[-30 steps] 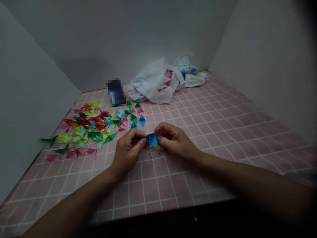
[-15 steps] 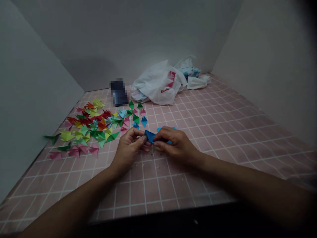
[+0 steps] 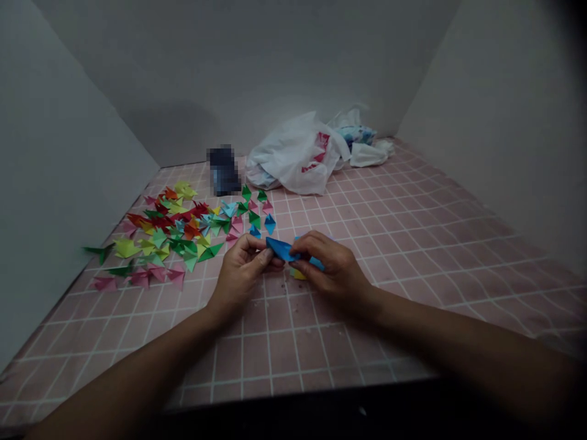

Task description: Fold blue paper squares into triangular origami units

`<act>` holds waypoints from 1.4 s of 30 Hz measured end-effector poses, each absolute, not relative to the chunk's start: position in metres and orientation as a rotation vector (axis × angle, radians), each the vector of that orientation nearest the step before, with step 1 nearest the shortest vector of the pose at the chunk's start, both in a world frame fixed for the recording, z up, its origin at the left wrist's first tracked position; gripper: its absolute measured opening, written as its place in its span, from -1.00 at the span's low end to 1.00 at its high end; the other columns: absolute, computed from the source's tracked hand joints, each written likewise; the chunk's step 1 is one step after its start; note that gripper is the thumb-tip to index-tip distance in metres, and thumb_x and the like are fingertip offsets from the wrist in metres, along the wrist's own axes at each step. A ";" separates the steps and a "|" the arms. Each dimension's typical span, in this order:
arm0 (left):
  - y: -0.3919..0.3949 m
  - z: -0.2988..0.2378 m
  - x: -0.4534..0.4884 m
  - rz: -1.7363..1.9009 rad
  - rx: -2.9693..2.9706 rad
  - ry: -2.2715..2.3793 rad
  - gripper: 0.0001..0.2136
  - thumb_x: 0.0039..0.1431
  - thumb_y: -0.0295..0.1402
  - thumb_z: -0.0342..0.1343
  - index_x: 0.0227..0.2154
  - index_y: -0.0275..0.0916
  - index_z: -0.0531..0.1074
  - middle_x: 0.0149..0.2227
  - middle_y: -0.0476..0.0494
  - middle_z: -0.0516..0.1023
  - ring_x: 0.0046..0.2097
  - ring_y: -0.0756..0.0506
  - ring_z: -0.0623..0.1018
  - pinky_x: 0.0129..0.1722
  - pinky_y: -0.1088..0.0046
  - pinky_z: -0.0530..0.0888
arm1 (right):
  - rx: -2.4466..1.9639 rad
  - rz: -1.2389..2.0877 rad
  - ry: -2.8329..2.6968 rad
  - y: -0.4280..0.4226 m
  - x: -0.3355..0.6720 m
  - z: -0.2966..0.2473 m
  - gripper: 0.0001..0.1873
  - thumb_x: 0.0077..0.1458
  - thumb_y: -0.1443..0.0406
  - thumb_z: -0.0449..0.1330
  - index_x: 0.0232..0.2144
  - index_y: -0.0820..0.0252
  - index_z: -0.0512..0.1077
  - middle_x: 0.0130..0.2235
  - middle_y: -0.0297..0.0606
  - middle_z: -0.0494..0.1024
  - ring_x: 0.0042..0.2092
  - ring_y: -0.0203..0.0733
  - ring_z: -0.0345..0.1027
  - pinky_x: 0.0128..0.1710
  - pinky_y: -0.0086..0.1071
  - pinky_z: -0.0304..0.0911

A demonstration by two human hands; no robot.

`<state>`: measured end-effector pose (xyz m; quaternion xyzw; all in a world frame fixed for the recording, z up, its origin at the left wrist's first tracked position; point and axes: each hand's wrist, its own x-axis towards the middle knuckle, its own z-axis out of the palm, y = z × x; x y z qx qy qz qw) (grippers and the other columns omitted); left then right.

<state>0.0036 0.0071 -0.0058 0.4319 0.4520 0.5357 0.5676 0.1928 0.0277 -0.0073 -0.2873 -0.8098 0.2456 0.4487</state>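
Note:
A small folded blue paper piece (image 3: 279, 249) is pinched between both my hands, just above the pink checked table cover (image 3: 348, 342). My left hand (image 3: 241, 272) grips its left end with thumb and fingers closed. My right hand (image 3: 328, 266) pinches its right end, and more blue paper shows under its fingers. A bit of yellow paper (image 3: 298, 274) lies on the cover below my right hand.
A spread of several folded paper triangles (image 3: 178, 229) in red, green, yellow, pink and blue lies to the left. A white plastic bag (image 3: 298, 156) and a blurred dark object (image 3: 223, 170) sit at the back. Grey walls close in three sides.
The blue piece has been turned and pulled out longer between my fingers, now pointing left. Both hands stayed in place; the view shifted slightly.

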 end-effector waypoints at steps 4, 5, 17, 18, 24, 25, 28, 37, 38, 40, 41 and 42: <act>0.008 -0.005 0.004 1.251 0.971 1.068 -0.70 0.00 -0.28 0.40 -0.39 -0.24 0.36 -0.47 0.04 0.59 -0.43 0.01 0.62 -0.33 0.47 0.61 | -0.694 0.605 -2.008 0.029 0.193 -0.006 -0.84 0.24 0.46 0.16 -0.37 0.15 0.38 -0.35 -0.30 0.45 -0.28 -0.21 0.37 -0.26 -0.35 0.28; 0.009 -0.005 0.004 1.254 0.962 1.064 -0.70 -0.01 -0.28 0.41 -0.39 -0.24 0.36 -0.47 0.04 0.59 -0.43 0.01 0.62 -0.34 0.48 0.61 | -0.694 0.598 -2.017 0.029 0.193 -0.005 -0.84 0.25 0.46 0.15 -0.37 0.16 0.37 -0.35 -0.30 0.44 -0.28 -0.21 0.37 -0.26 -0.35 0.27; 0.009 -0.009 0.005 1.162 0.955 0.993 -0.76 0.03 -0.27 0.38 -0.33 -0.28 0.49 -0.36 -0.01 0.58 -0.35 0.03 0.57 -0.24 0.48 0.56 | -0.785 0.599 -2.050 0.027 0.192 -0.010 -0.82 0.23 0.45 0.18 -0.44 0.21 0.36 -0.43 -0.31 0.46 -0.38 -0.26 0.31 -0.34 -0.38 0.17; 0.009 -0.009 0.005 1.154 0.941 0.988 -0.76 0.03 -0.27 0.38 -0.31 -0.28 0.49 -0.34 -0.02 0.58 -0.34 0.02 0.57 -0.23 0.47 0.55 | -0.792 0.598 -2.052 0.027 0.192 -0.010 -0.82 0.23 0.45 0.18 -0.44 0.21 0.36 -0.43 -0.32 0.46 -0.39 -0.26 0.32 -0.35 -0.38 0.17; 0.008 -0.010 0.006 1.150 0.921 1.008 -0.77 0.02 -0.29 0.39 -0.34 -0.27 0.49 -0.36 0.01 0.56 -0.34 0.02 0.55 -0.23 0.47 0.53 | -0.759 0.643 -2.056 0.025 0.192 -0.009 -0.83 0.23 0.44 0.18 -0.43 0.21 0.37 -0.42 -0.30 0.46 -0.36 -0.26 0.33 -0.33 -0.38 0.19; 0.008 -0.010 0.006 1.151 0.928 1.013 -0.78 0.02 -0.30 0.38 -0.34 -0.27 0.49 -0.37 0.01 0.55 -0.35 0.03 0.55 -0.24 0.48 0.53 | -0.751 0.654 -2.058 0.025 0.191 -0.009 -0.84 0.23 0.44 0.18 -0.42 0.21 0.37 -0.41 -0.30 0.46 -0.36 -0.26 0.34 -0.33 -0.38 0.20; 0.009 -0.009 0.005 1.157 0.972 1.034 -0.81 0.04 -0.31 0.35 -0.36 -0.27 0.49 -0.40 0.03 0.54 -0.39 0.05 0.54 -0.29 0.51 0.51 | -0.744 0.698 -2.057 0.024 0.191 -0.009 -0.86 0.23 0.42 0.19 -0.41 0.20 0.40 -0.40 -0.31 0.47 -0.36 -0.26 0.34 -0.33 -0.39 0.20; 0.008 0.001 0.001 1.139 1.244 1.110 -0.88 0.13 -0.32 0.24 -0.39 -0.28 0.51 -0.46 0.02 0.52 -0.41 0.02 0.52 -0.34 0.50 0.48 | -0.768 0.994 -1.955 0.021 0.192 -0.003 -0.87 0.23 0.33 0.17 -0.39 0.19 0.43 -0.46 -0.37 0.44 -0.41 -0.31 0.30 -0.38 -0.40 0.18; 0.008 0.001 0.001 1.131 1.258 1.109 -0.87 0.14 -0.32 0.24 -0.39 -0.28 0.51 -0.46 0.01 0.53 -0.41 0.01 0.52 -0.34 0.50 0.48 | -0.788 1.074 -1.892 0.021 0.192 -0.003 -0.88 0.24 0.30 0.16 -0.37 0.18 0.42 -0.46 -0.39 0.42 -0.42 -0.31 0.29 -0.39 -0.40 0.19; 0.008 0.000 0.000 1.105 1.251 1.102 -0.87 0.16 -0.30 0.24 -0.38 -0.28 0.51 -0.44 -0.01 0.54 -0.41 0.00 0.53 -0.34 0.48 0.49 | -0.834 1.255 -1.719 0.021 0.191 -0.002 -0.86 0.27 0.25 0.12 -0.32 0.16 0.40 -0.47 -0.41 0.38 -0.45 -0.32 0.27 -0.43 -0.41 0.19; 0.008 -0.001 0.000 1.085 1.234 1.093 -0.86 0.17 -0.29 0.24 -0.37 -0.28 0.51 -0.43 -0.02 0.55 -0.40 0.00 0.54 -0.33 0.47 0.50 | -0.849 1.357 -1.634 0.022 0.191 -0.002 -0.85 0.28 0.22 0.11 -0.32 0.16 0.38 -0.48 -0.42 0.37 -0.47 -0.32 0.27 -0.46 -0.42 0.20; 0.008 -0.002 0.000 1.064 1.211 1.080 -0.85 0.18 -0.28 0.24 -0.36 -0.27 0.51 -0.41 -0.03 0.56 -0.40 -0.01 0.55 -0.32 0.45 0.51 | -0.867 1.448 -1.576 0.023 0.190 -0.003 -0.85 0.26 0.21 0.13 -0.32 0.16 0.37 -0.48 -0.42 0.38 -0.48 -0.33 0.27 -0.47 -0.42 0.21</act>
